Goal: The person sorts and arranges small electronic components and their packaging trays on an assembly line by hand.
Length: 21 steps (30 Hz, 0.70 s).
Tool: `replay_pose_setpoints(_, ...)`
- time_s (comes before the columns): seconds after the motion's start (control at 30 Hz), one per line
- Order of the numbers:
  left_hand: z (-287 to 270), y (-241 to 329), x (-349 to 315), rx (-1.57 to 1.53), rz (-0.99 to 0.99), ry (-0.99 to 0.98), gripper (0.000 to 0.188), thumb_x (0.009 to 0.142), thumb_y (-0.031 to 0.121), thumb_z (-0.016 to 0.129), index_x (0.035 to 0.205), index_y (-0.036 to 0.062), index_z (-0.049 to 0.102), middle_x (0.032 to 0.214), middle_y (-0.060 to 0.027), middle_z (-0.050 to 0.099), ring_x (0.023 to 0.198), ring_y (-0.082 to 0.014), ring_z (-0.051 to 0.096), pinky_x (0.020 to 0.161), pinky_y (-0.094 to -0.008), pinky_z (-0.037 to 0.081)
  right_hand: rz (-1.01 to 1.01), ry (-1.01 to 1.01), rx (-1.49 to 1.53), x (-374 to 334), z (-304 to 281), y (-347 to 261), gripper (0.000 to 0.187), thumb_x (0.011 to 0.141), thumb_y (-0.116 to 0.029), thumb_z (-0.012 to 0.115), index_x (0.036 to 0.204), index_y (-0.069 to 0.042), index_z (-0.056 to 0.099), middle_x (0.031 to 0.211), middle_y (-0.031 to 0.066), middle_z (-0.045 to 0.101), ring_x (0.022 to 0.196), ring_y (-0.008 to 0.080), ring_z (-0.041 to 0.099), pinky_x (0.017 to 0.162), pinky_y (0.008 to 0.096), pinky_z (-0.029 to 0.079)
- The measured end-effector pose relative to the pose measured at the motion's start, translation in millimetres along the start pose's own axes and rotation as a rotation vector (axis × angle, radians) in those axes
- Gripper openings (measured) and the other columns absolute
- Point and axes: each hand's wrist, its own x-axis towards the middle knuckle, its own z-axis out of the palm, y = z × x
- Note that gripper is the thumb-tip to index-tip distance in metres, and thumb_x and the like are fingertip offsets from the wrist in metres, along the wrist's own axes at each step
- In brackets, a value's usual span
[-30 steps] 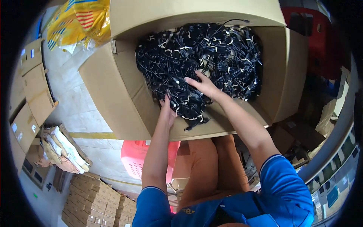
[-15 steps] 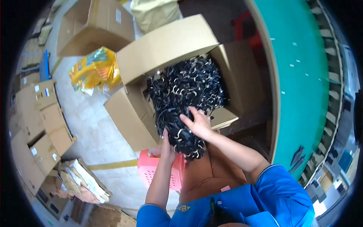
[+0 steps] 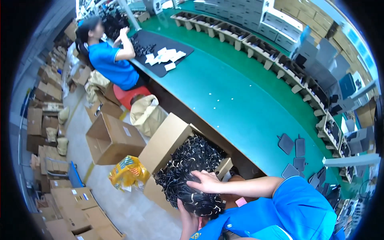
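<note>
A big heap of thin black cables (image 3: pixel 188 160), bundled with pale ties, fills an open cardboard box (image 3: pixel 162 140) and bulges over its near side. My right hand (image 3: pixel 206 182) lies on top of the heap, thumb and forefinger apart, fingertips touching the cables. Low on the near left side, my left hand (image 3: pixel 188 218) cups the overhanging cables from beside and below; some of its fingers are hidden behind them. A sliver of a pink plastic basket (image 3: pixel 200 223) shows just under the heap.
A long green table (image 3: pixel 224 88) runs along the right, with dark flat parts (image 3: pixel 294 150) on it. Left of my box are a yellow plastic bag (image 3: pixel 129 173), another carton (image 3: pixel 114 138) and a beige sack (image 3: pixel 148 116). A co-worker in blue (image 3: pixel 114 60) sits farther up the table.
My view has swung up and outward, bringing the table and the co-worker into sight. Both hands stay at the cable heap. The pink basket has mostly left the view.
</note>
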Motion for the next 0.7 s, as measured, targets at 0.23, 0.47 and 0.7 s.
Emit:
replay_pose_setpoints(0.23, 121.3, 3.8, -70.6, 0.135, 0.172, -0.138, 0.053, 0.089, 0.048, 0.041, 0.127, 0.0098, 0.044, 0.123, -0.0054, 0.052, 0.109, -0.0188, 0.051, 0.093, -0.0326, 0.041, -0.238, 0.264, 0.115, -73.0, -116.2, -26.6, 0.054, 0.084, -0.049, 0.047, 0.121, -0.009, 0.045, 0.101, 0.02, 0.052, 0.087, 0.0336, 0.052, 0.087, 0.0407, 0.035)
replay_pose_setpoints(0.47, 225.2, -52.6, -10.8, 0.222, 0.349, -0.357, 0.054, 0.09, 0.048, 0.039, 0.128, 0.0101, 0.041, 0.125, -0.0063, 0.049, 0.112, -0.0186, 0.049, 0.095, -0.0334, 0.038, -0.221, 0.392, 0.05, -92.8, -258.7, 18.6, 0.061, 0.083, -0.05, 0.049, 0.125, -0.006, 0.041, 0.112, 0.0196, 0.048, 0.098, 0.0336, 0.048, 0.088, 0.0468, 0.038)
replay_pose_setpoints(0.7, 306.0, -125.1, 124.6, 0.302, 0.116, -0.392, 0.05, 0.088, 0.042, 0.05, 0.123, 0.0075, 0.038, 0.116, -0.0143, 0.05, 0.103, -0.0249, 0.053, 0.073, -0.0413, 0.054, -0.12, 0.457, -0.146, 28.6, -322.2, 167.0, 0.053, 0.086, -0.048, 0.044, 0.123, -0.01, 0.047, 0.116, 0.0119, 0.053, 0.108, 0.03, 0.048, 0.091, 0.0457, 0.036)
